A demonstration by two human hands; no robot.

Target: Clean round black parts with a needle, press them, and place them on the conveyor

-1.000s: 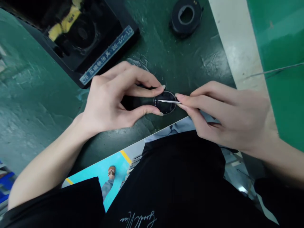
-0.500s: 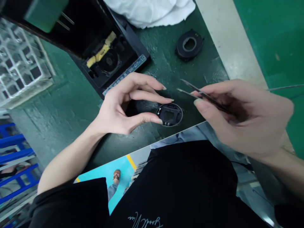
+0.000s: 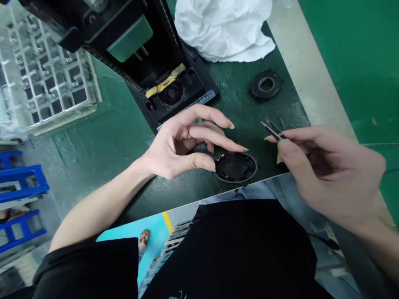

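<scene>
My left hand (image 3: 190, 143) pinches a round black plastic housing (image 3: 236, 168) at its rim, thumb on the near left side and a fingertip at the upper edge. The housing is tilted, its hollow side towards me, with small shiny contacts along the inner rim. My right hand (image 3: 324, 170) grips metal tweezers (image 3: 274, 129) between thumb and fingers. Their tips point up and left, slightly apart, with nothing visible between them. A gap separates the tweezers from the housing. Another round black part (image 3: 267, 84) with a central opening lies on the green work surface beyond.
A black press-like fixture (image 3: 174, 89) with yellow tape (image 3: 165, 85) stands behind my left hand. White cloth (image 3: 224, 29) lies beside it. Clear compartment trays (image 3: 46, 70) are stacked at left, near blue racks (image 3: 23, 182). The table edge (image 3: 187, 203) runs close to my body.
The view has shifted, so the fixture and trays show more. In my left hand the housing sits at a different tilt. The tweezers have turned, and their tips look closer together.
</scene>
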